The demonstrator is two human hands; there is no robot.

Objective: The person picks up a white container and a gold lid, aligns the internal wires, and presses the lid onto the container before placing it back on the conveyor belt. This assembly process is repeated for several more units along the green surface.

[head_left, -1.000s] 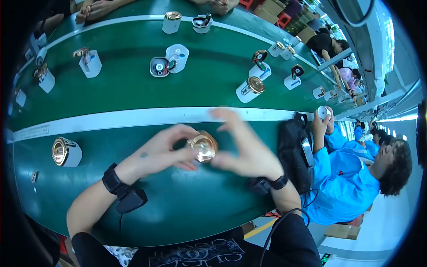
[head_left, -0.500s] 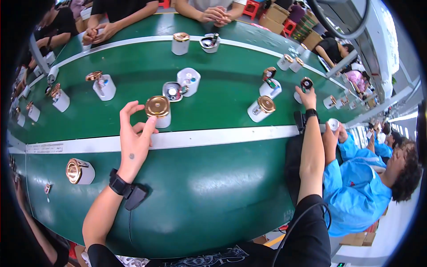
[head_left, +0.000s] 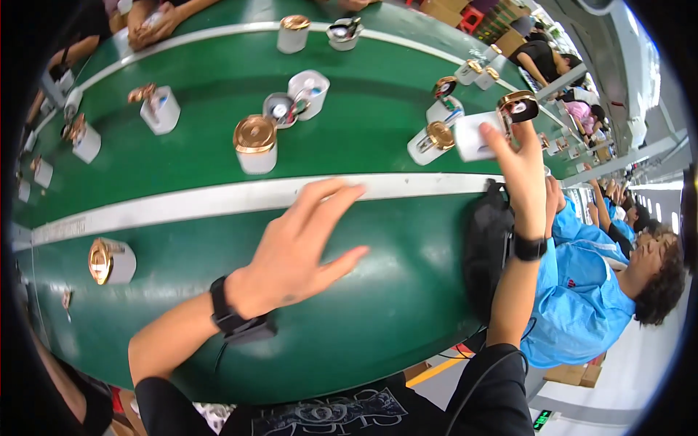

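Note:
My right hand (head_left: pixel 523 174) grips a white canister (head_left: pixel 471 138), tilted and raised off the table. Its gold-rimmed lid (head_left: pixel 518 107) hangs open beside the body, with a dark round part and wires on its inner side. My left hand (head_left: pixel 298 247) holds nothing, fingers spread, over the near green table by the white strip. Closest beyond it stands a canister with its gold lid on (head_left: pixel 256 144). Just behind that is an open canister (head_left: pixel 308 94), its lid (head_left: pixel 280 109) lying beside it on wires.
More canisters stand on the green belt (head_left: pixel 363 145): a tipped one (head_left: pixel 432 143), an opened one (head_left: pixel 159 109), several at far left and right. One lies near left (head_left: pixel 113 261). A white rail (head_left: pixel 182 202) crosses the table. A black bag (head_left: pixel 486 247) and a person in blue (head_left: pixel 582 291) are at right.
My right hand has lifted the open canister off the belt and drawn it nearer. My left hand has left the gold-lidded canister and moved right and nearer to me.

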